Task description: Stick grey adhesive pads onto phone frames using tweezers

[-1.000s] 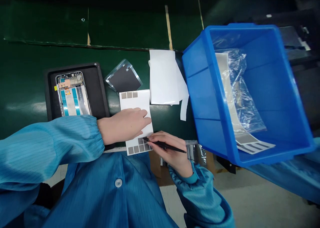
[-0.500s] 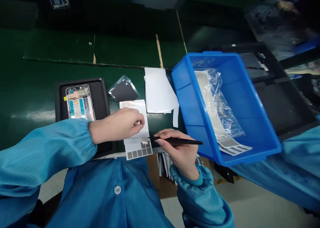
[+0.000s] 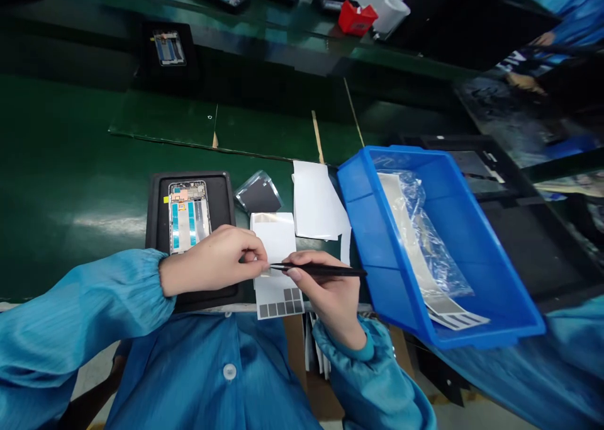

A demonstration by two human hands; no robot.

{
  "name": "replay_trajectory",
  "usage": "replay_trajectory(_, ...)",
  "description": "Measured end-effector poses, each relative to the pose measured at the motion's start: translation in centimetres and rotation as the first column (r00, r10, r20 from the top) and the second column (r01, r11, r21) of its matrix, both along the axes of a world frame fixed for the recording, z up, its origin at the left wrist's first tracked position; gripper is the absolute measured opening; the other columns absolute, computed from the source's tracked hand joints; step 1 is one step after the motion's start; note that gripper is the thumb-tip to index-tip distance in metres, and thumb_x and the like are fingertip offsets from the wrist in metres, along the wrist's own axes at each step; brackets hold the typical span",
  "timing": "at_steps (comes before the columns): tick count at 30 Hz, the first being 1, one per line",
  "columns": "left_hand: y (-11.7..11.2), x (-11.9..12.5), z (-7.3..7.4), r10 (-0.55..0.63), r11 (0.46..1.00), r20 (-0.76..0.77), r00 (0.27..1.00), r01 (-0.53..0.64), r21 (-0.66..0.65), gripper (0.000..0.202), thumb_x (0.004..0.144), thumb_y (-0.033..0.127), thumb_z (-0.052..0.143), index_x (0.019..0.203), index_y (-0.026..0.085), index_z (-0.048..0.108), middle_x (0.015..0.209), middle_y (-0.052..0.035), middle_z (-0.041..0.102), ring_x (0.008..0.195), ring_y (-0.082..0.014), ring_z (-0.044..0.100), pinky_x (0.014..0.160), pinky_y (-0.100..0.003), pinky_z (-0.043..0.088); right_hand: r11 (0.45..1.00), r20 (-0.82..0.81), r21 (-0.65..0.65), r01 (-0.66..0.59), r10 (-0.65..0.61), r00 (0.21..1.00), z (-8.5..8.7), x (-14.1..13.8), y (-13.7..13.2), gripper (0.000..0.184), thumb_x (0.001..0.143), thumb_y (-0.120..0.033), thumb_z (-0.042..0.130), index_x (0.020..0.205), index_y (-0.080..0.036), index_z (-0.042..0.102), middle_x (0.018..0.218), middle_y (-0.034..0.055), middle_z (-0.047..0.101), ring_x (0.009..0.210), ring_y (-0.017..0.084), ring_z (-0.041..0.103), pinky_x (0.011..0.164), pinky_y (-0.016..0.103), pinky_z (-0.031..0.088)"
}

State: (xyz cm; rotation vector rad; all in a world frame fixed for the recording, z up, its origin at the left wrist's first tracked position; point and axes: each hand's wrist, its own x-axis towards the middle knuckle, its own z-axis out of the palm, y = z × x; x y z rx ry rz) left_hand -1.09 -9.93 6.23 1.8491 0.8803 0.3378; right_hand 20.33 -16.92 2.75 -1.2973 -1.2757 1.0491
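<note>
From a distance, I have two bare hands at work above a white sticker sheet (image 3: 278, 236) at the near edge of a green workbench (image 3: 94, 165), the right hand (image 3: 333, 294) clamped on black tweezers (image 3: 325, 270) whose tips point at the left hand (image 3: 214, 263). There, thumb and forefinger draw close together, though I cannot tell whether they pinch anything. Dark grey squares line the sheet's near end. To its left, partly hidden by the left hand, an opened smartphone (image 3: 186, 219) lies in a black tray (image 3: 219, 203). Just beyond the sheet rests a dark grey film piece (image 3: 259, 196), with blank white sheets (image 3: 316, 200) to its right; beside them stands a blue plastic bin (image 3: 358, 203) holding a crumpled clear bag (image 3: 429, 241). Farther back, a red container (image 3: 357, 18) sits near a white cylinder (image 3: 391, 16)
</note>
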Motion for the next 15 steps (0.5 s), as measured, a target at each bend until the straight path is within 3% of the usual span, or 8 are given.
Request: replay_trajectory(15,0.1,-2.6,-0.3,0.051,0.997,0.035,0.998,-0.053,0.058,0.011,0.088,0.020,0.063,0.086,0.018,0.073,0.071,0.0033,0.062,0.062,-0.0084,0.053,0.059,-0.022,0.039,0.999,-0.052,-0.037,-0.023,0.021,0.998,-0.3,-2.0,0.7,0.012,0.073,-0.018,0.084,0.080,-0.024,0.076,0.076,0.0013,0.076,0.068,0.016,0.073,0.063,0.024,0.061)
